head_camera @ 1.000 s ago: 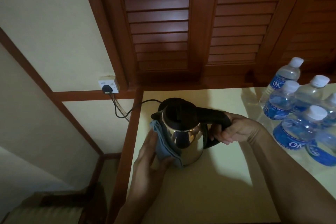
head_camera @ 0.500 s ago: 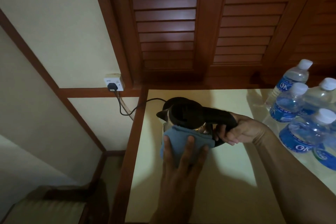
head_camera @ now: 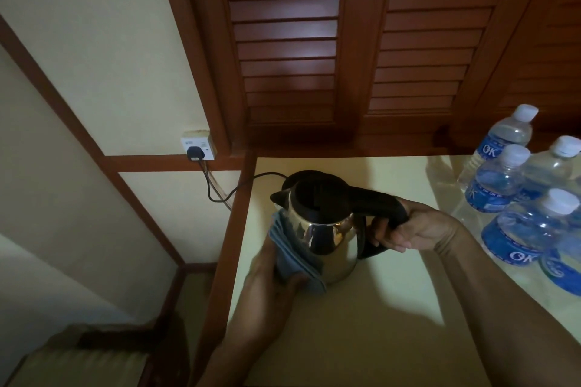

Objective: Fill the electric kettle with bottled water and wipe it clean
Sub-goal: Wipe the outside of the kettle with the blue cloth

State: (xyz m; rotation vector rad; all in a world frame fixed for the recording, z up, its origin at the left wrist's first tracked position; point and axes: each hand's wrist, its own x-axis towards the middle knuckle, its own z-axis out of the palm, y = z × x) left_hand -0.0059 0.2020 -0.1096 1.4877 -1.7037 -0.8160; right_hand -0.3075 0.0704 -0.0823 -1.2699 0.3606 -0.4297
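Kettle [head_camera: 327,239]: right hand [head_camera: 418,226] grips handle [head_camera: 377,201]; left hand [head_camera: 270,280] apparently holds cloth [head_camera: 292,258] alongside.

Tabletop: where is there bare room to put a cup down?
Bare: the near stretch of tabletop between left forearm and right forearm, in front of the kettle; also the back strip between kettle and shutters. Crowded: the right side, packed with water bottles.

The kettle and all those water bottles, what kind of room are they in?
Probably a hotel room: a small electric kettle on a cream table, several capped OK water bottles beside it, and dark wooden louvred doors behind.
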